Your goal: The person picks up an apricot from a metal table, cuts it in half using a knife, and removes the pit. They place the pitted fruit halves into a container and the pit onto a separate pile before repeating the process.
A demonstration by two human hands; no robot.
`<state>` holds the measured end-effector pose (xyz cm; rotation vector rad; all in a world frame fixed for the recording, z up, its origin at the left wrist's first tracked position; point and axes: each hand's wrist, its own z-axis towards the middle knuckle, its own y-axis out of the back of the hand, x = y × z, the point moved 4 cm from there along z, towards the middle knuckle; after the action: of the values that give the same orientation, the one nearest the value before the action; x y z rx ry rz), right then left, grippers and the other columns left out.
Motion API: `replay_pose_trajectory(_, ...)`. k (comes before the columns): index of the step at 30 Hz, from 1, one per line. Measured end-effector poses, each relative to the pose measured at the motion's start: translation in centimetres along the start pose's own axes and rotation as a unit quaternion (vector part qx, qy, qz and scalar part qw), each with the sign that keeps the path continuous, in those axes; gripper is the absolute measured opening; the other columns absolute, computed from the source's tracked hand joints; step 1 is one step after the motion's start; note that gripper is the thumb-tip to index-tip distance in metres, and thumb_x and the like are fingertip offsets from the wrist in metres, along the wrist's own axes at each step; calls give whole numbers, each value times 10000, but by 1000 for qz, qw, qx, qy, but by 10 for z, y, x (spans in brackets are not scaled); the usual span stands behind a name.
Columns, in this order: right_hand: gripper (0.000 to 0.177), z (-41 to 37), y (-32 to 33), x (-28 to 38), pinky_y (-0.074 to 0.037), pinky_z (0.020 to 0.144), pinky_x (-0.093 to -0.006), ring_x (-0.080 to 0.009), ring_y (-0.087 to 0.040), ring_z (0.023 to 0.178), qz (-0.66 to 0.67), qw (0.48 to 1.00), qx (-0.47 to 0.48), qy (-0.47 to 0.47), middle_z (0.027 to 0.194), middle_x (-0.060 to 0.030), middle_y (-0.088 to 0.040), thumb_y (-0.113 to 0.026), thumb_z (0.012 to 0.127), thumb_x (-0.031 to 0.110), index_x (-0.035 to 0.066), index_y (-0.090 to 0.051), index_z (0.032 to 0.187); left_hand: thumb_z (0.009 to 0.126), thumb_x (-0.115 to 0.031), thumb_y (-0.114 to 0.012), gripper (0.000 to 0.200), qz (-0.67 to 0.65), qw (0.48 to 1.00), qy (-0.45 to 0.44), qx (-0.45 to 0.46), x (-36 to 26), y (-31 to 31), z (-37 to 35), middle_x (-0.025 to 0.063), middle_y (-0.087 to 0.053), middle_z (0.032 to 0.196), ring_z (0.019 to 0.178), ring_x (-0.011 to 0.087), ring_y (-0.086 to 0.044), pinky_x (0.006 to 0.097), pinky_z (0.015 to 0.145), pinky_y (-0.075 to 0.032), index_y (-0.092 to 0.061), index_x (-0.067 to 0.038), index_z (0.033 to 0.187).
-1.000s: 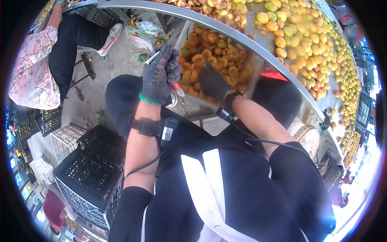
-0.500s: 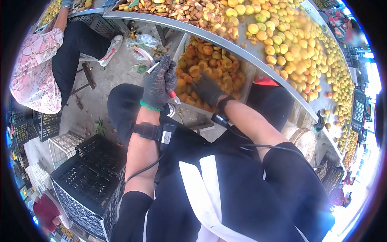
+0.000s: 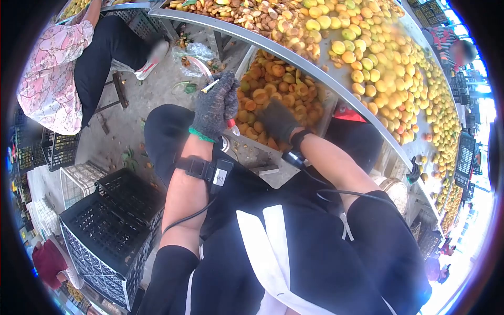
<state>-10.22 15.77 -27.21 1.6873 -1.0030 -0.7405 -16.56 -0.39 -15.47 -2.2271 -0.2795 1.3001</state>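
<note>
In a dark grey glove with a green cuff, my left hand point(image 3: 214, 107) is closed around a slim tool point(image 3: 231, 123). A pale narrow tip pokes out above the fist and a red part below; the rest is hidden in the grip. My right hand point(image 3: 277, 119), also gloved, is blurred by motion low over a bin of apricots point(image 3: 270, 71), its fingers smeared. Many of these orange apricots look cut in half. The bin sits under the table edge, in front of my knees.
Above the bin curves a metal-rimmed table point(image 3: 294, 50) heaped with whole apricots point(image 3: 391, 79) and cut pieces point(image 3: 262, 23). Black plastic crates point(image 3: 113, 220) stand at my left. A person in a pink floral top point(image 3: 52, 79) sits at the left; plastic bags point(image 3: 199, 51) lie on the floor.
My right hand has moved slightly down and right over the bin and become blurred. My left hand keeps its grip on the tool, while the whole view has shifted a little.
</note>
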Motion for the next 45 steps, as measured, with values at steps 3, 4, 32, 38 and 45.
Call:
replay_pose_trajectory(3,266,1,-6,-3,-355,1034,-418,-260,-626,907,-23,999,-33,16,819,-105,-644,-474,893,121,65,-623,1106,946,-261,-609,229,-6,1000,7,3,-1,-2,0,-13,-459,552,392,82,-389,223,355,-275,-595,-51,857)
replay_pose_trajectory(4,240,0,-3,-2,-375,1017,-420,-269,-631,908,-30,997,-58,30,834,-109,-661,-469,905,120,84,-652,1057,944,-258,-612,226,1,1000,4,1,-1,-2,0,-13,-456,547,388,82,-389,222,353,-276,-595,-51,855)
replay_pose_trajectory(32,252,-90,-49,7,-542,776,-380,-301,-662,940,354,884,-117,-282,944,-215,-682,-725,805,213,-9,-691,920,932,-222,-629,195,-41,999,5,27,2,-9,4,-13,-473,558,392,73,-392,222,352,-273,-610,-43,857)
replay_pose_trajectory(38,304,-46,-9,-7,-544,777,-371,-281,-678,938,401,831,-27,-384,973,-173,-704,-689,846,288,-6,-697,925,942,-220,-611,183,-35,999,16,-3,-2,-11,1,-13,-472,561,401,76,-388,218,360,-270,-601,-54,866)
replay_pose_trajectory(45,364,21,-21,-88,-538,822,-344,-250,-670,972,656,602,-252,-379,1060,-183,-685,-612,912,312,-10,-637,1079,948,-205,-589,134,-17,1000,18,-5,-5,1,6,-29,-429,599,441,76,-378,209,385,-306,-572,-76,916)
